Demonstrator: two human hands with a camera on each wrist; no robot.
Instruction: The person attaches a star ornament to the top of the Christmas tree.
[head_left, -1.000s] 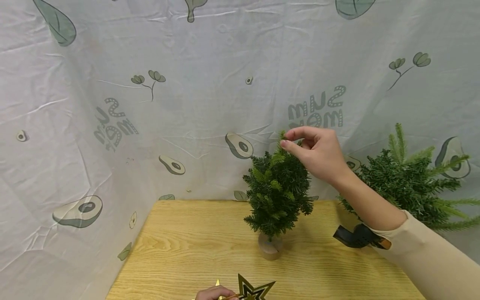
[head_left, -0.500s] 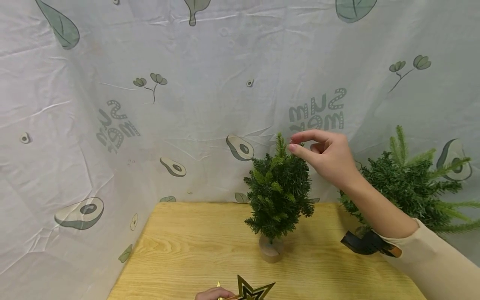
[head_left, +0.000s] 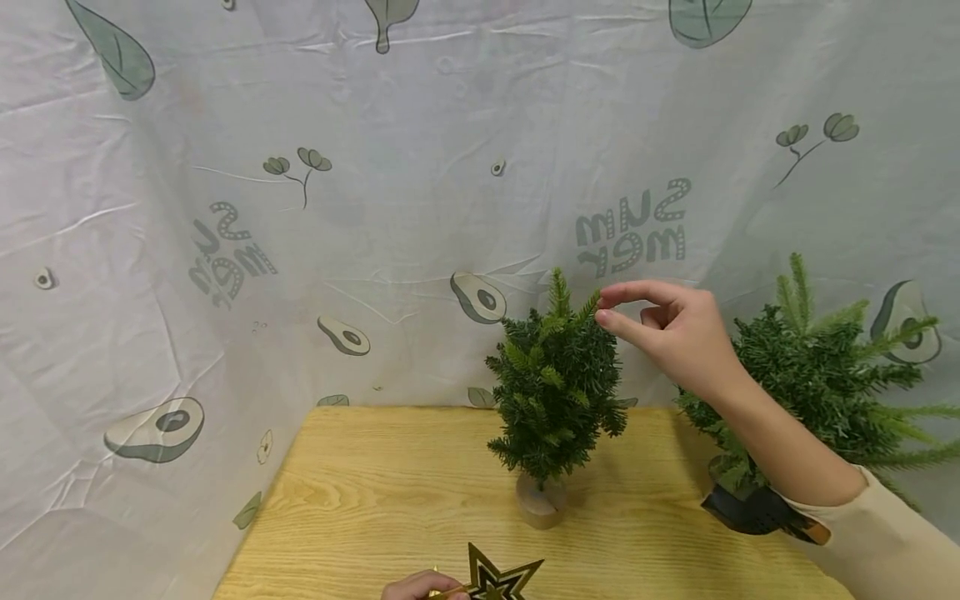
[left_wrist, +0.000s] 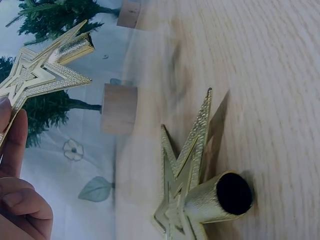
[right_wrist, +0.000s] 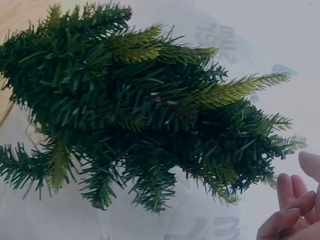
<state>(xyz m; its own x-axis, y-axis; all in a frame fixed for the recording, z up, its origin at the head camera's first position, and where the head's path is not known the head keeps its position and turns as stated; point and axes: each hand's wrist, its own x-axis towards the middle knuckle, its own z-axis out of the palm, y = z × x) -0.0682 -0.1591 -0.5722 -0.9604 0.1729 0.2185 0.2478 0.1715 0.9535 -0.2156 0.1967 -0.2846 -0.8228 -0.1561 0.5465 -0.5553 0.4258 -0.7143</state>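
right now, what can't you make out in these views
- Left hand: head view, cut off by the bottom edge.
- Held gold star: left wrist view, cut off by the left edge.
- Star on the table: left wrist view, lower part cut off by the bottom edge.
- Tree at far right: head view, partly hidden by the right forearm.
- Right hand: right wrist view, cut off by the right edge.

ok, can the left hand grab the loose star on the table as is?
Probably not: the left hand pinches another gold star, so its fingers look busy. The way itself seems free, though; the left wrist view shows nothing over the visible part of the loose star.
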